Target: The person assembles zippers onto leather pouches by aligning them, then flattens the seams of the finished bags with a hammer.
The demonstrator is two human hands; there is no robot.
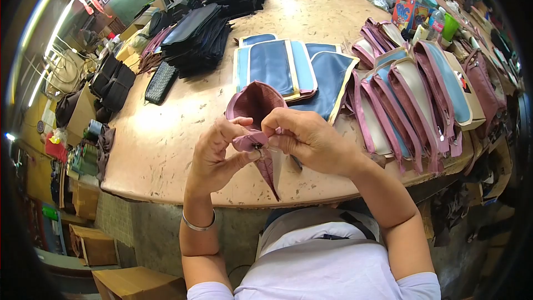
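Between my hands, above the table near its front edge, is a mauve pouch (250,103) with its mouth spread and its darker lining showing. My left hand (215,153) pinches the folded edge of the pouch from the left. From the right, my right hand (311,139) pinches the same edge, its fingertips close to the left thumb. A small dark metallic part shows at the fingertips, too small to make out. A pointed strip of the pouch hangs below the hands. Just beyond lie blue panels with cream edging (272,66), flat and overlapping.
On the right, several mauve, cream and blue zippered pouches (411,100) stand in a row beside a cardboard box. Stacked black pieces (194,36) lie at the back left, near a black woven pouch (161,83). Bottles (436,22) and plastic bags sit at the far right.
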